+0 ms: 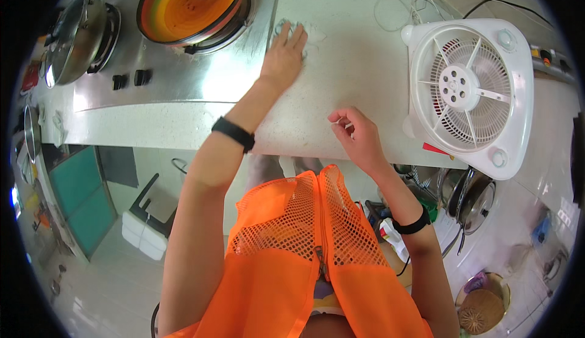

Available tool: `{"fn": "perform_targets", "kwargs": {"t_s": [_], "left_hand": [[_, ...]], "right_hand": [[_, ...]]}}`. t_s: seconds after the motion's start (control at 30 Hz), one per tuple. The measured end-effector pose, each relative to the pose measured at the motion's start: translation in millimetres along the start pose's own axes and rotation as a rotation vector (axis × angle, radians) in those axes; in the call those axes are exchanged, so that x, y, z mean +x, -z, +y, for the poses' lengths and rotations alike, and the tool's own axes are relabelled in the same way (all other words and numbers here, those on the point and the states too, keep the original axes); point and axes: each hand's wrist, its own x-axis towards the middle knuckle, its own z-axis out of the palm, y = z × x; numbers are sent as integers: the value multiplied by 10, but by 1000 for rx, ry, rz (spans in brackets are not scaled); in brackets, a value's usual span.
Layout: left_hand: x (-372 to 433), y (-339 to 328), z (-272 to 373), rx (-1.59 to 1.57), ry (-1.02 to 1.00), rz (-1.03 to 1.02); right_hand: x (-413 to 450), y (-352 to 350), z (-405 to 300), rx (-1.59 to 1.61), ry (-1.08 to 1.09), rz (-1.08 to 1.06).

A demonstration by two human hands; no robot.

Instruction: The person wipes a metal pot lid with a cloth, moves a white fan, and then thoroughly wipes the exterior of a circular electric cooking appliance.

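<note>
My left hand [284,59] lies palm down on a crumpled, light-coloured cloth [304,54] at the edge where the stainless steel gas hob [183,79] meets the pale countertop [338,63]. Most of the cloth is hidden under my fingers. My right hand [356,134] hovers near the counter's front edge, its fingers curled loosely, with nothing seen in it. A wide pan with an orange and yellow inside [192,6] sits on the burner up and left of my left hand.
A lidded metal pot [75,41] stands on the left burner. At the right is a white box fan [470,91], with thin cables [397,11] behind it. Pans [470,201] hang below the counter at right. A black and white stool-like object [146,233] stands lower left.
</note>
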Motion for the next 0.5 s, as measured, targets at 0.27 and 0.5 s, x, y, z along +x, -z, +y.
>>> {"fn": "perform_targets", "kwargs": {"t_s": [0.27,0.5], "left_hand": [[-1593,300,364,-187,-163,-360],[-11,-23,203,-104,-41,25]], "right_hand": [[61,-20,443,35,-53,-38],[274,-97,367,1,-42,-93]]}}
